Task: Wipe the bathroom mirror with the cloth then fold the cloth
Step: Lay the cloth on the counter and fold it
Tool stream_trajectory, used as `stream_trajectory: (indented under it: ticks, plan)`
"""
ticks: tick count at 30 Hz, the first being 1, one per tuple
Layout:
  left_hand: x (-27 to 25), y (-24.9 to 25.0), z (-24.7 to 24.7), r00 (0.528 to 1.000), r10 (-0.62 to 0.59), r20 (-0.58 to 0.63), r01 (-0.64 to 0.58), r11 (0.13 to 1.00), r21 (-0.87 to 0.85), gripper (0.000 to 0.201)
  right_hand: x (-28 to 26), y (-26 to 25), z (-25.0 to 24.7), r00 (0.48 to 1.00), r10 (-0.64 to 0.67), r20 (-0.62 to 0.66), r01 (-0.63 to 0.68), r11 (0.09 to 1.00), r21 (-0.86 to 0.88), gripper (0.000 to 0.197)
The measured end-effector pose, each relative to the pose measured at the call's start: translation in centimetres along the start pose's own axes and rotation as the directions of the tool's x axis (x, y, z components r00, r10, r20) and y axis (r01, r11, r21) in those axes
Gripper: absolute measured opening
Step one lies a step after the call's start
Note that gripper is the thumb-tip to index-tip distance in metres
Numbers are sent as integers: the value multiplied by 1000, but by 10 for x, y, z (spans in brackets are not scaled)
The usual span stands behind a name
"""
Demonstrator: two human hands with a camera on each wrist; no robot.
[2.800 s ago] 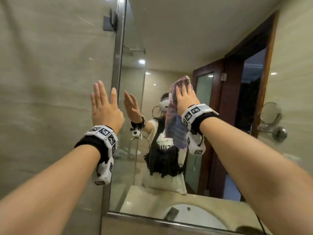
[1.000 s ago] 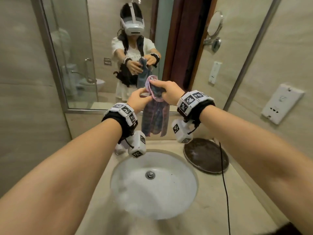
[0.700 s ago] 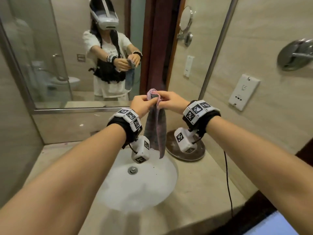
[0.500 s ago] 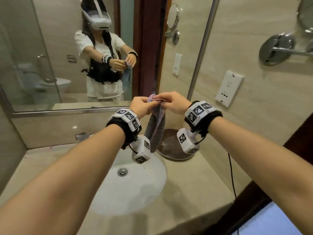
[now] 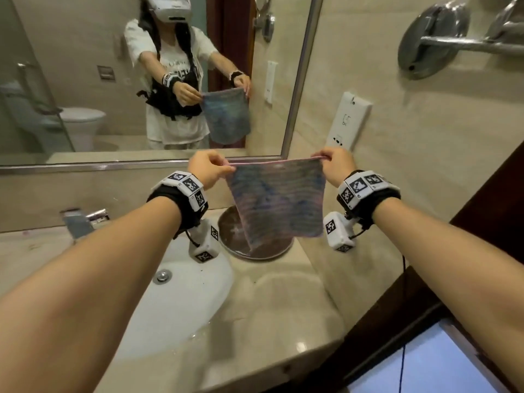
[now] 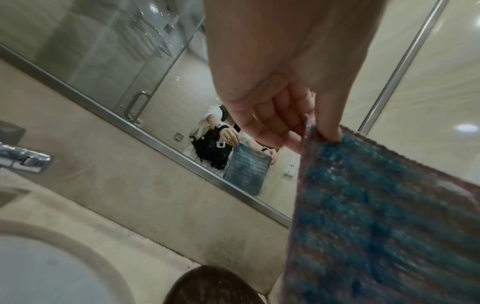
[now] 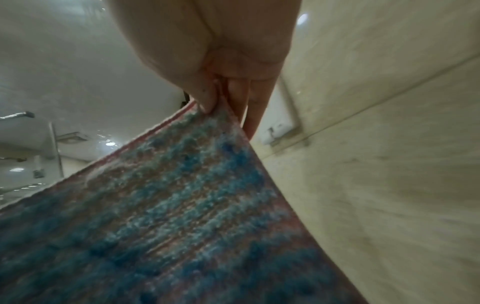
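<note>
So both hands hold the cloth (image 5: 276,199) up flat over the counter (image 5: 283,302). Left hand (image 5: 205,171) pinches its top left corner w/ thumb & fingers; right hand (image 5: 336,165) pinches the top right corner. Cloth hangs open, blue & pink, above a dark round dish (image 5: 255,248) beside the white sink (image 5: 181,296). Behind it is the mirror (image 5: 85,80), not touching the cloth.
</note>
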State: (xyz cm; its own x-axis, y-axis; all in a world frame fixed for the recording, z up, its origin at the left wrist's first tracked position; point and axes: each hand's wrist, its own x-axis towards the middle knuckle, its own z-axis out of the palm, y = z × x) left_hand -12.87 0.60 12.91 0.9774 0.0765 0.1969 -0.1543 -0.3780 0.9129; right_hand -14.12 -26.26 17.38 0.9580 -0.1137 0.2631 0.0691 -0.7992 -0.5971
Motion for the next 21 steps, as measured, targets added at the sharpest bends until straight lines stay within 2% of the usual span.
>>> stream_trajectory:
  ticks: [4, 7, 9, 11, 15, 18, 21]
  plan:
    - [-17, -2, 25, 997, 38, 72, -44, 996, 80, 32, -32, 35, -9, 1000, 27, -6, -26, 998, 50, 31]
    - [-49, -21, 38, 982, -14, 189, -19, 985, 171, 33, -66, 75, 4, 998, 54, 22, -54, 998, 13, 16]
    - [-76, -43, 43, 950, -73, 305, 3, 974, 225, 31, -95, 107, 23, 982, 125, 145, -114, 990, -81, 15]
    - [-105, -67, 45, 915, -139, 378, 9, 946, 325, 32, -132, 129, 43, 942, 186, 278, -143, 975, -169, 9]
    - [-162, -118, 46, 824, -275, 496, 38, 899, 435, 31, -204, 154, 81, 850, 223, 477, -165, 973, -162, 13]
    - [-192, -150, 44, 757, -352, 551, 81, 887, 454, 29, -238, 164, 100, 832, 223, 508, -181, 975, -132, 9]
    - [-207, -167, 45, 748, -372, 549, 109, 886, 451, 26, -253, 175, 112, 850, 213, 481, -196, 977, -86, 10]
